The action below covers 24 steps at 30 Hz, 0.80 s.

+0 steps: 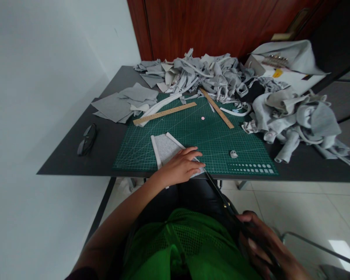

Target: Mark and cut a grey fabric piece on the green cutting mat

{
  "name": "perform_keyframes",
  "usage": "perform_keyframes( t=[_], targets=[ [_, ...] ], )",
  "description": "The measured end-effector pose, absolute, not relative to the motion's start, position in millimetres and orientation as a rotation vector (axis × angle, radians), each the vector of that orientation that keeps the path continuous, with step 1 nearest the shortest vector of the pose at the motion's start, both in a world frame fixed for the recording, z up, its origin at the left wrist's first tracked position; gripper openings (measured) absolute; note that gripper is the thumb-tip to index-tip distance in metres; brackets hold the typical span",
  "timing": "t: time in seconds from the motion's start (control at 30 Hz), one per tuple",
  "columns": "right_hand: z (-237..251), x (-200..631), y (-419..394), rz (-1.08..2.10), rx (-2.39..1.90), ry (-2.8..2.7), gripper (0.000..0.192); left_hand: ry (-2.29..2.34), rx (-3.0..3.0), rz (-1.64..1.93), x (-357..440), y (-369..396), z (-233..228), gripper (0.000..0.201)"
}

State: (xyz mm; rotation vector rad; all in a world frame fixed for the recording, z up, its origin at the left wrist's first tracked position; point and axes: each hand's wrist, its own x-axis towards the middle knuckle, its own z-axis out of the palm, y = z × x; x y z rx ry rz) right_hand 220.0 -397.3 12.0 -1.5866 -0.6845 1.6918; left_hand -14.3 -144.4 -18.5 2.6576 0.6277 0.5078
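Note:
A piece of grey fabric (167,147) with pale strips along its sides lies at the front edge of the green cutting mat (221,144). My left hand (183,165) rests flat on it, fingers spread, and hides part of it. In my right hand (262,241), below the table edge, are long dark scissors (218,191). Their blades point up and left, and the tips meet the fabric's right corner beside my left fingers. The fabric's lower end hangs slightly over the edge.
Two wooden rulers (166,113) (218,110) lie on the mat. Grey fabric scraps (218,74) heap behind it, with more fabric (303,120) at right. Flat grey pieces (119,103) and glasses (87,139) are at left. A white box (286,76) stands at back right.

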Motion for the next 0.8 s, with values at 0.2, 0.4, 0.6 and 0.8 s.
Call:
perform_keyframes(
  t=[0.2, 0.4, 0.6, 0.8],
  targets=[
    [15.7, 219.4, -389.2, 1.709, -1.617, -0.818, 0.06, 0.648, 2.575, 0.496, -13.9, -141.6, -15.9, 0.025],
    [18.0, 212.9, -385.5, 1.604, -1.655, -0.883, 0.056, 0.619, 2.562, 0.513, -13.3, -137.8, -18.6, 0.024],
    [16.9, 213.0, -386.3, 1.592, -1.709, -0.908, 0.059, 0.607, 2.556, 0.542, -12.6, -137.3, -19.7, 0.023],
    [17.3, 213.2, -385.9, 1.668, -1.688, -0.885, 0.064, 0.61, 2.546, 0.534, -12.4, -137.3, -18.8, 0.023]
  ],
)
